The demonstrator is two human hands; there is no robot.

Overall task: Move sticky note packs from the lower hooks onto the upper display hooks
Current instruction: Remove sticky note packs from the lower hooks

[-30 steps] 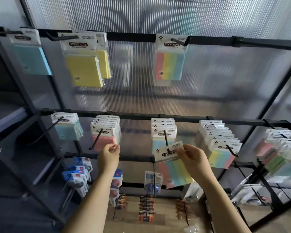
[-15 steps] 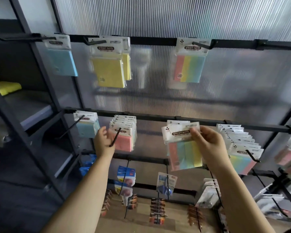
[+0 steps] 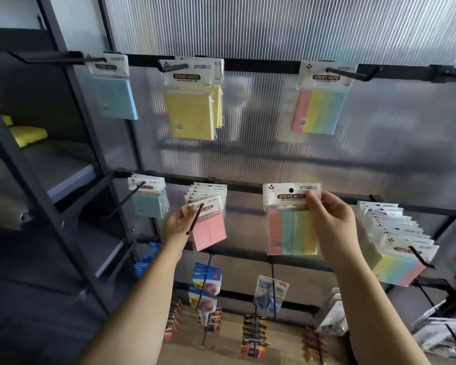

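My right hand (image 3: 332,225) pinches the white header of a striped multicolour sticky note pack (image 3: 291,219), held free in front of the middle rail. My left hand (image 3: 177,223) grips the front pink pack (image 3: 208,227) of a stack on a lower hook (image 3: 195,218). On the upper rail hang a blue pack (image 3: 115,97), yellow packs (image 3: 192,111) and one striped pack (image 3: 319,109) on its upper hook (image 3: 350,75). Other lower hooks carry blue packs (image 3: 149,204) and a long row of striped packs (image 3: 398,243).
A dark metal shelf unit (image 3: 50,167) stands at the left with yellow items on it. Below the middle rail, hooks hold blue-carded goods (image 3: 207,283) and small battery packs (image 3: 253,338). A ribbed translucent panel backs the rack. More packaged goods lie at the lower right.
My right hand has lifted the striped pack off its lower hook and raised it to the middle rail. My left hand has moved to the pink stack and taken hold of its front pack.
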